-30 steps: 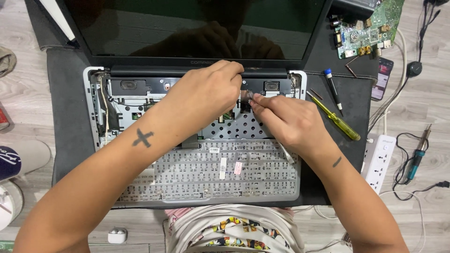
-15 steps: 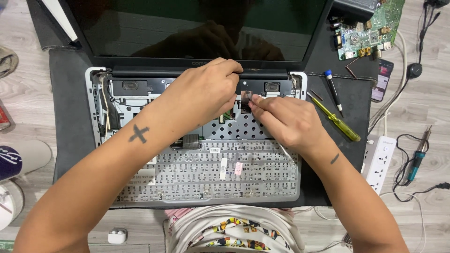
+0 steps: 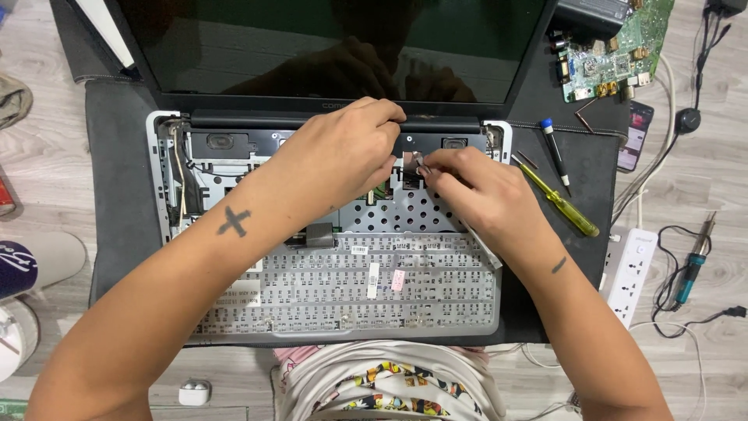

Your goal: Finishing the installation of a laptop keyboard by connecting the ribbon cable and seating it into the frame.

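Ribbon connector [image 3: 411, 162] between both hands' [image 3: 343, 160] fingertips [image 3: 431, 165].

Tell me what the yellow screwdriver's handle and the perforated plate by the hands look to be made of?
Yellow screwdriver: the handle looks like translucent glossy plastic, since it glows evenly; the shaft is probably steel.
Perforated plate: seemingly thin sheet metal, matte silver-grey with punched round holes.

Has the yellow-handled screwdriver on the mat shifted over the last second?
No. The yellow-handled screwdriver lies at the same angle beside the laptop's right edge, below the blue-capped screwdriver, clear of the right hand.
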